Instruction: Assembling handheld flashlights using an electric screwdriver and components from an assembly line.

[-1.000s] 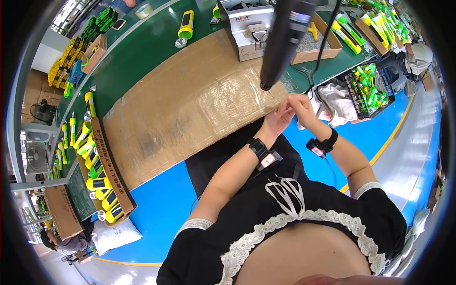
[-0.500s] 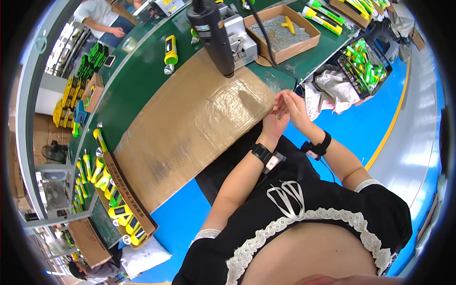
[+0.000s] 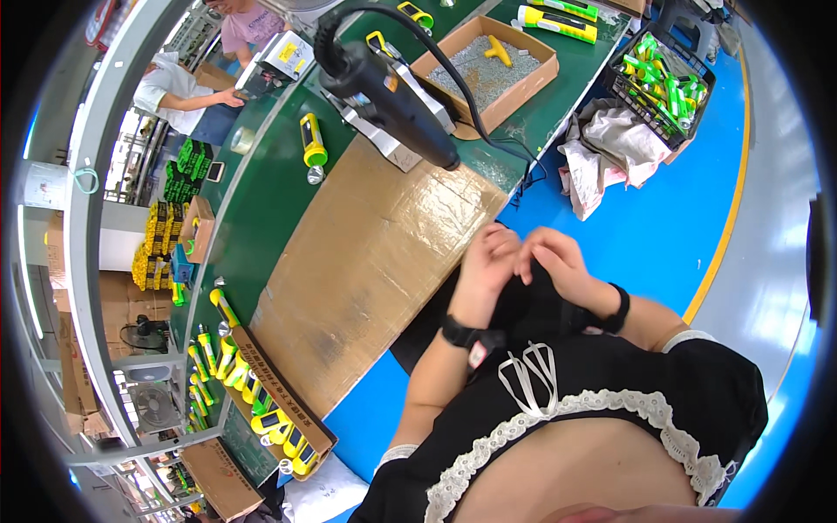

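Note:
My left hand (image 3: 488, 263) is curled closed just off the near edge of the cardboard sheet (image 3: 375, 253); its palm is hidden. Beside it, my right hand (image 3: 560, 264) has its fingers bent together and pointing at the left one. Anything between those fingertips is too small to make out. Beyond the hands, a black electric screwdriver (image 3: 388, 105) hangs tilted, its tip over the far right part of the sheet. Behind it sits a metal fixture (image 3: 392, 150).
A cardboard box (image 3: 523, 98) of small grey metal pieces holds a yellow T-shaped part (image 3: 498, 50). One yellow-green flashlight (image 3: 312, 141) lies on the green table (image 3: 261, 205). More fill a box (image 3: 288, 397) at left and a black crate (image 3: 649, 118) at right. Co-workers (image 3: 179, 96) are across the table.
Both hands have moved nearer my body, and the left has closed over its palm, where small metal bits showed. The view has shifted, and the screwdriver hangs at a greater slant.

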Action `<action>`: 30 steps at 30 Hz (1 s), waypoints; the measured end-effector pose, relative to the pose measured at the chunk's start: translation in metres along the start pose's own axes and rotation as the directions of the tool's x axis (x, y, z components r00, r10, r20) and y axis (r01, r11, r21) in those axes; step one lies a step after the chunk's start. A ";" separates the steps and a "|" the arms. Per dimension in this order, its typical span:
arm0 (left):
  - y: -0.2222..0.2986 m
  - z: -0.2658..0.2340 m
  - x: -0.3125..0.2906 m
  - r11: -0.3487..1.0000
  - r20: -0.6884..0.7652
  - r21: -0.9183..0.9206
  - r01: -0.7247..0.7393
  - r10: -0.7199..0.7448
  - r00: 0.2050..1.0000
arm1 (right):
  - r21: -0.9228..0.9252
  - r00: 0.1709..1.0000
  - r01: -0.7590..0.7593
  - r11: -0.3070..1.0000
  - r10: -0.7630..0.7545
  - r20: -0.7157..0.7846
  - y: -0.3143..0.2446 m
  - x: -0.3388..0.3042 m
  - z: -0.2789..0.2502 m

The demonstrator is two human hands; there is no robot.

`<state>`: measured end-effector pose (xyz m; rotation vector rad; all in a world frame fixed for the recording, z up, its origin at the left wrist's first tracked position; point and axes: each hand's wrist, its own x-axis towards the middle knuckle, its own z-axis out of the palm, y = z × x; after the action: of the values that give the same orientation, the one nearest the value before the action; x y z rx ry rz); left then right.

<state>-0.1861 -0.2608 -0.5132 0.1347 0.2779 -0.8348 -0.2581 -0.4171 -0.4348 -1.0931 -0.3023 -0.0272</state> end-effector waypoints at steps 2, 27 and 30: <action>0.014 0.095 -0.037 0.959 0.147 -0.269 0.083 -0.045 0.988 | 0.017 0.998 0.062 0.998 -0.062 0.025 -0.024 -0.009 0.000; 0.254 0.205 0.102 -0.870 0.597 0.315 0.378 0.492 0.634 | -0.500 0.701 -0.648 0.574 0.193 -0.686 0.010 -0.161 -0.120; 0.267 0.207 0.092 -0.856 0.596 0.338 0.392 0.517 0.614 | -0.505 0.715 -0.664 0.551 0.274 -0.643 0.021 -0.157 -0.122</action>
<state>0.1108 -0.1955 -0.3401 2.7981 -0.4158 0.5352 -0.3774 -0.5346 -0.5449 -1.8835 0.5747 0.0877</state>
